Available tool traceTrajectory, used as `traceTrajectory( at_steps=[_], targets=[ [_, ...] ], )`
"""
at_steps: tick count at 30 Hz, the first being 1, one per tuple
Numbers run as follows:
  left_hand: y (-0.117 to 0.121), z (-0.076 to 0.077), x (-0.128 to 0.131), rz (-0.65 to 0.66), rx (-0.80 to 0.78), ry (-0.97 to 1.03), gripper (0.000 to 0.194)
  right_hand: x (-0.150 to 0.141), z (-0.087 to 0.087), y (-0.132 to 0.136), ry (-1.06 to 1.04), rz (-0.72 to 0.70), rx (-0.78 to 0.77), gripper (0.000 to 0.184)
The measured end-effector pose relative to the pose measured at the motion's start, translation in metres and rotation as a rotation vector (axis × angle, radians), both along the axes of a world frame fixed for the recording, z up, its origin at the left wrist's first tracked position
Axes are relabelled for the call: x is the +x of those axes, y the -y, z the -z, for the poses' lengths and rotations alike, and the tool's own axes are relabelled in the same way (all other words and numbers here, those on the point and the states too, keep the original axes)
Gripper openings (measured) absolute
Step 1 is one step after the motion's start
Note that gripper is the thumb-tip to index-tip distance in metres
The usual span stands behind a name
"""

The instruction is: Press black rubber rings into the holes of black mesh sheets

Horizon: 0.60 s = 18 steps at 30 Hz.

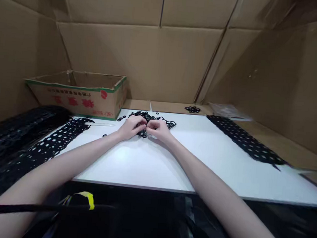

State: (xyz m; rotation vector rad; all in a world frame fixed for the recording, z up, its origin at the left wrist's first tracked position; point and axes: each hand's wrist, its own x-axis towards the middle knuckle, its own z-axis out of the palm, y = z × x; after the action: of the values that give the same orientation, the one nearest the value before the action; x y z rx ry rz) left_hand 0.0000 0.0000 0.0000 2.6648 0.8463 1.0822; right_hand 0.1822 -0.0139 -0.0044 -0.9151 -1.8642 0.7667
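My left hand (132, 127) and my right hand (159, 129) meet over the white board (132, 165), thumbs and fingertips pinched together and almost touching. Whatever sits between the fingertips is too small to make out. Right behind and under the fingers lies a pile of small black rings (145, 115). Beside my right hand, a piece of black holed material (171, 124) sticks out. A few loose black rings (122, 118) are scattered left of my left hand.
A cardboard box (77, 99) stands at the back left. Black perforated sheets (62, 136) lie along the left, and another perforated strip (245, 139) runs down the right. A small black heap (192, 109) and a clear plastic bag (227, 110) lie at the back. Cardboard walls (135, 61) enclose the board.
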Motion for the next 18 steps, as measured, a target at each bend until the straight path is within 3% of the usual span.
traceTrajectory(
  at_steps=[18],
  targets=[
    [-0.0072, 0.0095, 0.0053, -0.133, -0.101, 0.051, 0.017, -0.0046, -0.0016, 0.0006, -0.038, 0.022, -0.027, 0.006]
  ],
)
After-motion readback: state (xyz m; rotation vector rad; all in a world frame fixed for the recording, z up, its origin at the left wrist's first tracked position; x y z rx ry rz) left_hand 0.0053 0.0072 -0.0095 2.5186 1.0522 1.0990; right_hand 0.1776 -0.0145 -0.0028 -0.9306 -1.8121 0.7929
